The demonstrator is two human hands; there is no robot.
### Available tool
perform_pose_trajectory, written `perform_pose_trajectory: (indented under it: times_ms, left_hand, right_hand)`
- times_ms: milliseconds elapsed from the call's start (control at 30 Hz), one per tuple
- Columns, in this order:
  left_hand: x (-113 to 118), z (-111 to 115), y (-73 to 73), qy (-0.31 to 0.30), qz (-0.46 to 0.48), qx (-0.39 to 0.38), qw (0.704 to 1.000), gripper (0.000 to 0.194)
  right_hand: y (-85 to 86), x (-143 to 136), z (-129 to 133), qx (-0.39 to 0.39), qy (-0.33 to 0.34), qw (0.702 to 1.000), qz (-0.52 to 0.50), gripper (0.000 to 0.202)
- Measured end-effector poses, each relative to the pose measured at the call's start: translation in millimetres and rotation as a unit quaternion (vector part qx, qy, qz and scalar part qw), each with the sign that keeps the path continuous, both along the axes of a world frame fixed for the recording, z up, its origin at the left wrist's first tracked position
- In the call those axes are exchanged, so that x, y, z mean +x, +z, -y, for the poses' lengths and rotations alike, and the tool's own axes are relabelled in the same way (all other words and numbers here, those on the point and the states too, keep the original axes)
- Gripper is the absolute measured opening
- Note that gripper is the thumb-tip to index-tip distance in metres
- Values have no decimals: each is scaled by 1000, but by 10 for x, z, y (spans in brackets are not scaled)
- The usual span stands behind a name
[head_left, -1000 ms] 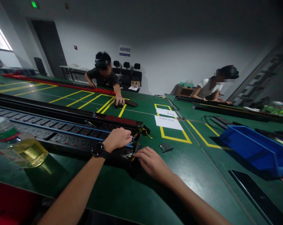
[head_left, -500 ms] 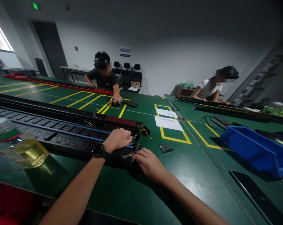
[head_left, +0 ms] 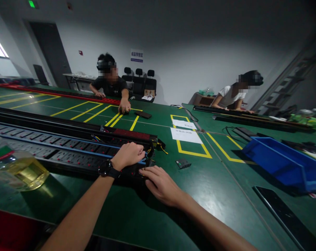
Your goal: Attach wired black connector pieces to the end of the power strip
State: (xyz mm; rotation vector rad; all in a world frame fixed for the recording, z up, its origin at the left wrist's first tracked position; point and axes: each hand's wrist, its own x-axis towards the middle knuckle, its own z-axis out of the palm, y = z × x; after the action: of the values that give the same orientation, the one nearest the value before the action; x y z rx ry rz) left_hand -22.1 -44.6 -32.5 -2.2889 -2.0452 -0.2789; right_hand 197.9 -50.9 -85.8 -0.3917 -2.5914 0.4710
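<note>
A long black rail unit with rows of socket-like modules and blue strips lies across the green table. Near its right end rests my left hand, fingers curled over the unit; what they grip, if anything, is hidden. My right hand reaches the end of the unit from the right, fingertips on its near edge and thumb slightly apart below. Anything small under those fingertips cannot be made out. Yellow-tipped wires stick out past the unit's end. A small dark module lies on the table to the right.
At left stands a bottle of yellow liquid. A blue bin and a dark phone-like slab lie at right, paper sheets ahead. Across the table one person's hand holds a dark part; another person leans over black rails.
My right hand has shifted slightly left along the unit's end, and its thumb has come away from the fingers. My left hand stays at the unit. The whole view has shifted slightly.
</note>
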Motion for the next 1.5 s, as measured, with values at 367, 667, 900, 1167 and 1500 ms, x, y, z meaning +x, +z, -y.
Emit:
perform_pose_trajectory:
  times_ms: [367, 667, 900, 1167, 1500]
  left_hand:
    - [-47, -33, -16, -12, 7, -7, 1000, 34]
    - [50, -14, 42, -90, 70, -16, 993, 26]
    - [124, 9, 81, -81, 74, -38, 993, 26]
    - [160, 7, 39, -86, 21, -31, 996, 26]
    - [131, 11, 42, -84, 38, -22, 996, 22]
  right_hand:
    - [25, 664, -879, 116, -363, 924, -27, 47]
    - [-99, 980, -1185, 73, -452, 886, 75, 55]
    - [112, 558, -738, 102, -275, 956, -8, 35]
    - [163, 126, -309, 130, -134, 980, 60, 56]
    - [19, 231, -466, 76, -234, 969, -24, 11]
